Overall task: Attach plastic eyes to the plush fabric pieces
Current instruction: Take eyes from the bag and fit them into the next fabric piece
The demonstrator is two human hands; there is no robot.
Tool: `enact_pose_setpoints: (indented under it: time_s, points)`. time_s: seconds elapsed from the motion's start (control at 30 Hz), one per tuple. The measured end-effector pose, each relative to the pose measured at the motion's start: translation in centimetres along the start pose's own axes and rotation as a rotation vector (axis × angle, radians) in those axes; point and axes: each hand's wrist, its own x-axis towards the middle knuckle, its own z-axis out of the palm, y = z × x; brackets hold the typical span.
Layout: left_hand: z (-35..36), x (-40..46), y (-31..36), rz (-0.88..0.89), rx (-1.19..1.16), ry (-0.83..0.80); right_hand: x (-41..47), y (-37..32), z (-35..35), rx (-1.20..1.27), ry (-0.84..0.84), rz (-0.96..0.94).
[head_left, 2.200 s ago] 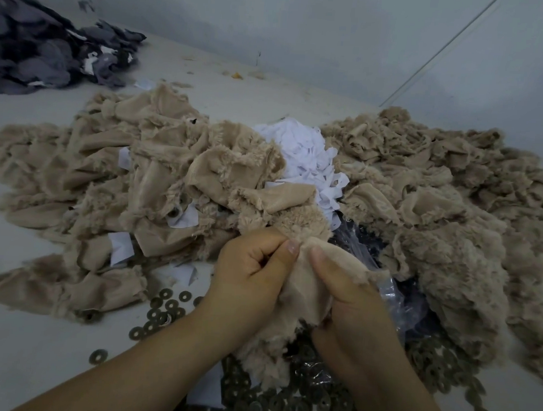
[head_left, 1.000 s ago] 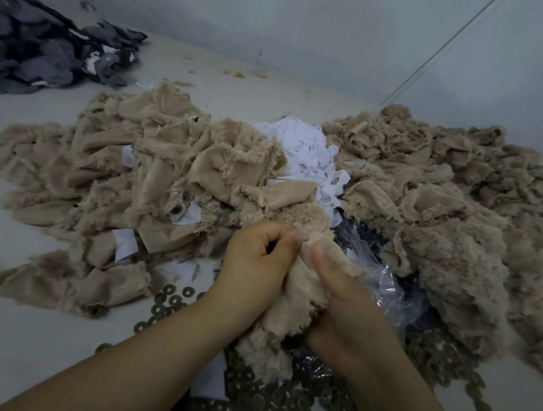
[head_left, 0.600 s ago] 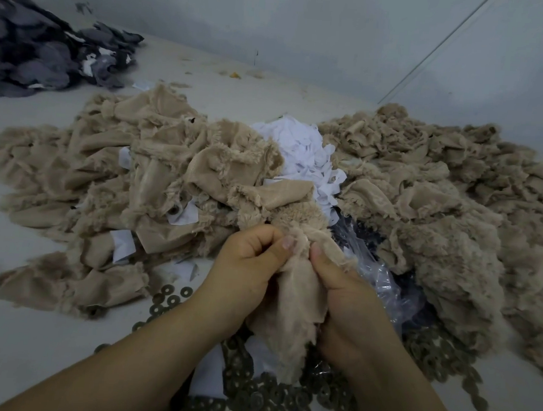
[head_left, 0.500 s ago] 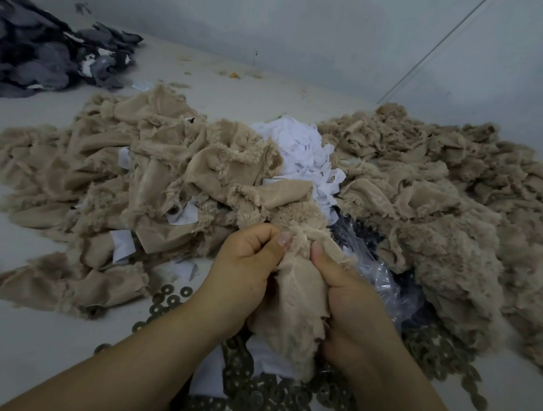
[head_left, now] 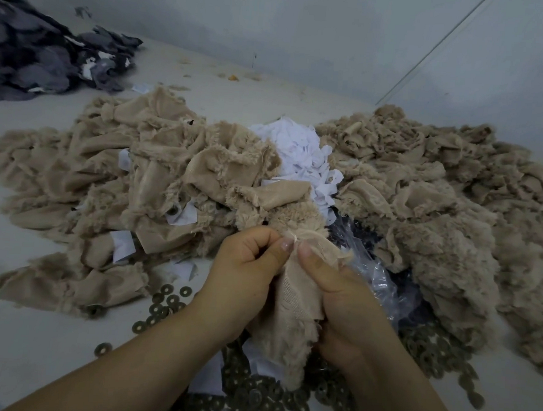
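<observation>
Beige plush fabric piece [head_left: 292,317], held at centre front between both hands, knit backing up.

Left hand [head_left: 243,276] grips the piece's left edge with curled fingers, thumb pressed near the top fold; right hand [head_left: 337,304] pinches the right side, thumb tip close to the left thumb. No plastic eye is visible here; whether one sits under the thumbs cannot be told. Judged step: seating a fastening at the fold. Best done with backing held taut, thumbs pressing squarely, pile kept clear. Beneath and around: scattered dark ring-shaped washers [head_left: 169,300]; crumpled clear plastic bag [head_left: 377,278] at right; heap of white paper slips [head_left: 302,150] behind; tan plush heaps left [head_left: 113,170] and right [head_left: 439,190]; grey fabric pile [head_left: 38,54] far left, on a pale worktable [head_left: 16,348].
</observation>
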Motion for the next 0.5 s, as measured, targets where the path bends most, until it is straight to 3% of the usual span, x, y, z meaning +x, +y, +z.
enact_pose_setpoints:
  time_s: [0.2,0.5]
  points:
    - [-0.07,-0.15,0.24,-0.035,-0.066,-0.079,0.49,-0.04,-0.34,0.054,0.0,0.123]
    - [-0.4,0.22,0.43,-0.082,-0.08,-0.128,0.72,-0.08,-0.71,0.028,0.023,0.09]
